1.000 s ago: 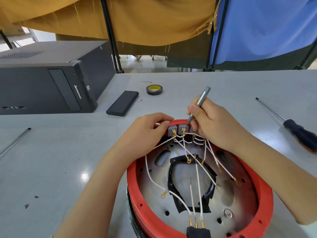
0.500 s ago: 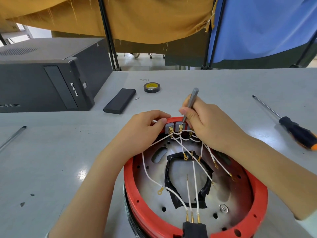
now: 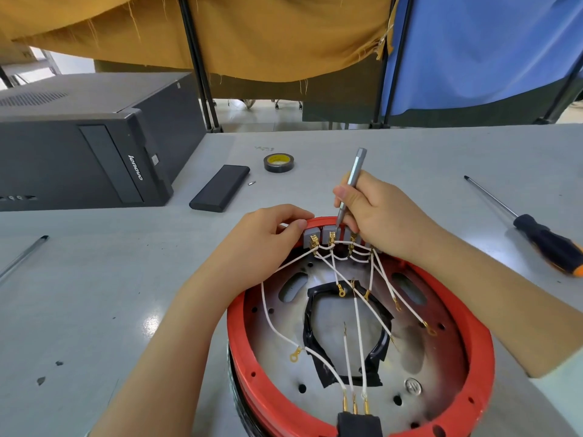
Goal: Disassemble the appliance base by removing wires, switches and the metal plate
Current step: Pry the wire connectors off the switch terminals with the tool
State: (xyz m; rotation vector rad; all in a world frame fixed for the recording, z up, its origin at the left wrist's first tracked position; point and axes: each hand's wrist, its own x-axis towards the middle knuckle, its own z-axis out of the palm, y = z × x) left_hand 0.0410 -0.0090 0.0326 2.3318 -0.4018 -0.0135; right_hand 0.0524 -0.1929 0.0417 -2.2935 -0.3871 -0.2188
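On the desk [image 3: 94, 294] nearest the camera, the red appliance base [image 3: 473, 342] lies open, white wires [image 3: 356, 326] draped across its metal plate [image 3: 277, 351]. At its far rim the left hand [image 3: 262, 244] pinches the grey switches [image 3: 318, 236], while the right hand [image 3: 385, 212] grips a slim screwdriver [image 3: 353, 181], tip at a terminal. Judged step: freeing switches; next calls for careful prying. Wires crowd the spot. Beyond lie a tape roll [image 3: 279, 162] and computer tower [image 3: 94, 146].
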